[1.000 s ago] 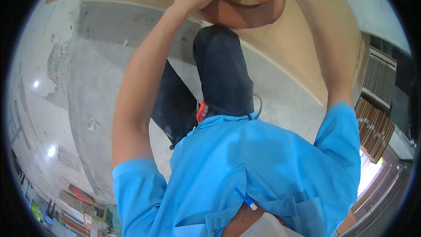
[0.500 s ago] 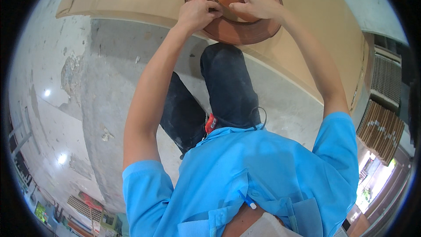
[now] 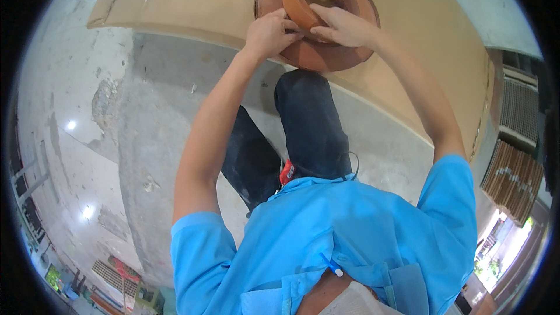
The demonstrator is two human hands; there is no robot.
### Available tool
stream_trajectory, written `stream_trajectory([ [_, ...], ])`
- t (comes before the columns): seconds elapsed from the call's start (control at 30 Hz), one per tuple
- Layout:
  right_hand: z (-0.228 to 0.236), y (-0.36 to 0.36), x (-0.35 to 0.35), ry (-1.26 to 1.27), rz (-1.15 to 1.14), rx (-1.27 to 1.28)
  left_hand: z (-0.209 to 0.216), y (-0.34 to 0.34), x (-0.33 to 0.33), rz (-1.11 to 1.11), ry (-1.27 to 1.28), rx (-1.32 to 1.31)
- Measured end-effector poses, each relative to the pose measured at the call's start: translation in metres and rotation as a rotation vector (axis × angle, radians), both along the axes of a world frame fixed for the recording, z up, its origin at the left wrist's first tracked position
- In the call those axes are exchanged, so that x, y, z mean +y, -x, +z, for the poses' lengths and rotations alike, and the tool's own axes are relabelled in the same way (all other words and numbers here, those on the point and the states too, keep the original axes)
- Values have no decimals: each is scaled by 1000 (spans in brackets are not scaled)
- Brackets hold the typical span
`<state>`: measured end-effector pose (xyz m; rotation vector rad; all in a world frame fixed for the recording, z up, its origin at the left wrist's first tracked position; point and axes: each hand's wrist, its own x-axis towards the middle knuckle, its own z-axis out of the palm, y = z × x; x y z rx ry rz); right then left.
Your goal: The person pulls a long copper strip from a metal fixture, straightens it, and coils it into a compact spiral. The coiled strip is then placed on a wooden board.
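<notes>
A wide, flat coil of brown band [image 3: 318,55] lies on the tan surface in front of me. From its middle a loop of the same band [image 3: 298,7] stands up on edge, with a dark opening inside. My right hand [image 3: 345,26] is closed on the near right side of this loop, its fingers reaching inside. At the loop's lower left, my left hand [image 3: 273,36] is closed, with its bent fingertips pressed together at the band's edge. What lies exactly between the left fingertips is partly hidden.
The tan board-like surface [image 3: 204,0] has its near edge just ahead of my knees [image 3: 306,99]. Worn grey concrete floor [image 3: 175,111] spreads to the left. At the right rim are a stack of brown slats [image 3: 512,175] and a grey grid-like panel [image 3: 519,108].
The raised loop has come lower and tilted, showing more of its opening. Both hands stay on the coil, and the whole view has shifted slightly down and right.
</notes>
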<state>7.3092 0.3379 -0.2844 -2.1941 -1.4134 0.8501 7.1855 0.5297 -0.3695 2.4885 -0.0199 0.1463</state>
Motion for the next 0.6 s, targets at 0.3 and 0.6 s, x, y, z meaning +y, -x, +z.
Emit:
stream_trajectory([
  [0.3,0,7,3,-46,-137,-116,-2,17,-6,-42,-62,-169],
  [0.6,1,14,11,218,14,-327,-6,19,-7,-67,-81,-188],
])
